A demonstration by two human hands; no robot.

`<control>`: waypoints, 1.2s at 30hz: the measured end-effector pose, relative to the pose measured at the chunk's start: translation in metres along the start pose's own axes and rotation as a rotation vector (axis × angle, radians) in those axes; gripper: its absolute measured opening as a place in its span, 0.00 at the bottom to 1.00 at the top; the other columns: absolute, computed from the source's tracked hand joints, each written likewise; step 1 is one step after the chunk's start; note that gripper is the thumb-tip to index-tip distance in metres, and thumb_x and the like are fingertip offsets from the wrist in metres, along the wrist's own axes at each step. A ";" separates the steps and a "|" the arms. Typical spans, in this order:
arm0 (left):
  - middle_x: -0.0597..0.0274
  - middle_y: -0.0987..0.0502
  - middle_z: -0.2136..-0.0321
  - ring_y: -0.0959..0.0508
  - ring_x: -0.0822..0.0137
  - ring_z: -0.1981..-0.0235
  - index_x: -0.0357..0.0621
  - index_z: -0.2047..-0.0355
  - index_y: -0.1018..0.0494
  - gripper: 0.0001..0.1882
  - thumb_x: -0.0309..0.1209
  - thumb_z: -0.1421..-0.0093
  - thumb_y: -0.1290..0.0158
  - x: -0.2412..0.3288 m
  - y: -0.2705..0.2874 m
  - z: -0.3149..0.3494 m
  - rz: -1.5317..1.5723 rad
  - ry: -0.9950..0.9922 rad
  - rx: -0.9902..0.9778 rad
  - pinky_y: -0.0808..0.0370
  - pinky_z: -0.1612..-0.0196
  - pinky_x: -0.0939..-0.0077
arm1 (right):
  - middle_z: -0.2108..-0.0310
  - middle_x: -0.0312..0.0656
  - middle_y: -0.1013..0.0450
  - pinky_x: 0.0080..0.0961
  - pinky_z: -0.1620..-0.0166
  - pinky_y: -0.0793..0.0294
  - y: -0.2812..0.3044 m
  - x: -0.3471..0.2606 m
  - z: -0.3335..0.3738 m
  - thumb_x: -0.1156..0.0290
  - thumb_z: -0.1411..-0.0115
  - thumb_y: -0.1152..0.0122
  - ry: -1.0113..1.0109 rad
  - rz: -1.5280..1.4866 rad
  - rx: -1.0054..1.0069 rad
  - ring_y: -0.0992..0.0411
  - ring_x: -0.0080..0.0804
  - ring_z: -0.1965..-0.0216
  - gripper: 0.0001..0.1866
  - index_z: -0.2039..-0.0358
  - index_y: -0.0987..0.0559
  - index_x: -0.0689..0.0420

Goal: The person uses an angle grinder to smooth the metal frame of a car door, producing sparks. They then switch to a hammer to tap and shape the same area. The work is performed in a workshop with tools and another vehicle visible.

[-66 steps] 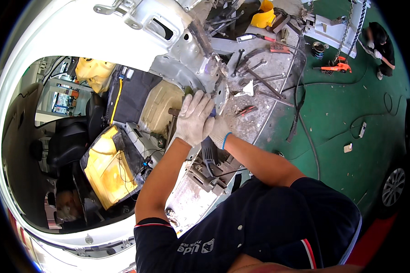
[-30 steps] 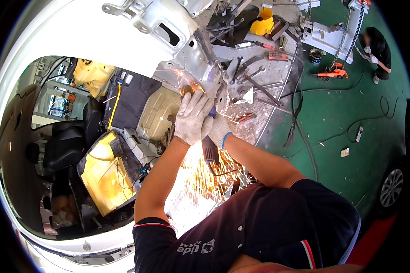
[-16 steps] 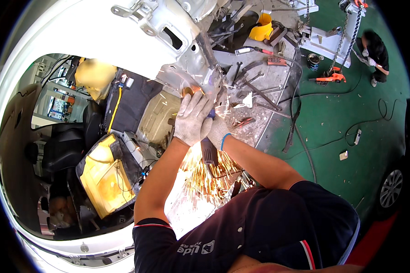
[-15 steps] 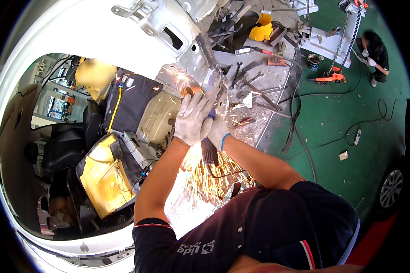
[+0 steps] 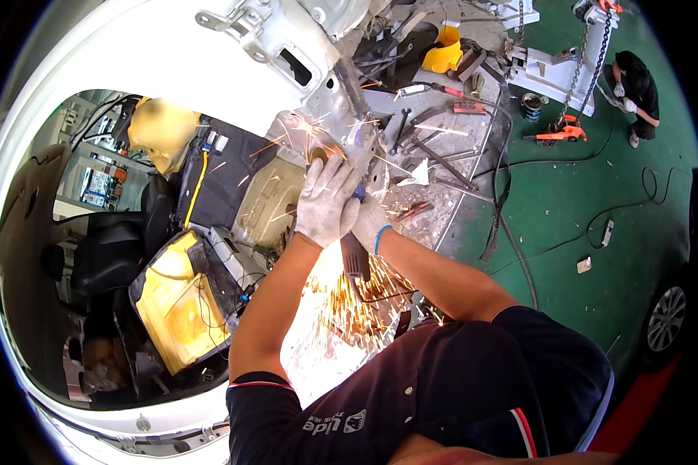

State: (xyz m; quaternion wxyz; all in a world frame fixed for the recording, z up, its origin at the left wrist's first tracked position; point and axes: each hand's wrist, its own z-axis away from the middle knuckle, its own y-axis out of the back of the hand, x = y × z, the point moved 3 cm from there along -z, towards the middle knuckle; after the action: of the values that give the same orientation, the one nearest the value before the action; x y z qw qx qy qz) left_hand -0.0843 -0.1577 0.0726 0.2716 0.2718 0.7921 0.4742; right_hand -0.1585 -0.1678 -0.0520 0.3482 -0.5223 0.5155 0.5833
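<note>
My two gloved hands grip an angle grinder, its dark rear body (image 5: pixel 355 260) pointing toward me. My left hand (image 5: pixel 324 203) is wrapped over the front part, close behind the disc (image 5: pixel 319 156). My right hand (image 5: pixel 371 225), in a glove with a blue cuff, closes round the body from the right; its fingers are mostly hidden. The disc's far side meets the bare metal (image 5: pixel 295 130) at the lower part of the white car body (image 5: pixel 163 54). Sparks fly up from there, and a dense stream (image 5: pixel 349 306) pours down below the grinder toward me.
Left lies the open car interior with a black seat (image 5: pixel 108 252) and yellow foam (image 5: pixel 182 302). Wrenches and bars (image 5: pixel 446 163), a white scrap (image 5: pixel 417 173) and a yellow helmet-like thing (image 5: pixel 444 51) lie right. Cables (image 5: pixel 512 213) cross the green floor. A person (image 5: pixel 636 93) crouches far right.
Both hands and the grinder stay nearly where they were, with only a slight shift. The sparks at the disc have spread differently, with longer streaks to the left and right.
</note>
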 end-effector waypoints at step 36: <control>0.52 0.24 0.38 0.32 0.46 0.29 0.42 0.37 0.25 0.31 0.32 0.43 0.42 -0.001 0.003 -0.003 0.011 0.028 0.054 0.43 0.25 0.41 | 0.58 0.50 0.19 0.41 0.49 0.21 -0.019 0.027 -0.022 0.68 0.33 0.47 0.185 0.466 -0.055 0.22 0.51 0.50 0.12 0.57 0.19 0.58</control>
State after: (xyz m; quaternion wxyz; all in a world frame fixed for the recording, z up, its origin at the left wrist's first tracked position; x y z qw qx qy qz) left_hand -0.0852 -0.1595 0.0768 0.2503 0.2766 0.8070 0.4579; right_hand -0.1411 -0.1880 -0.0808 0.1413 -0.4497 0.6356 0.6114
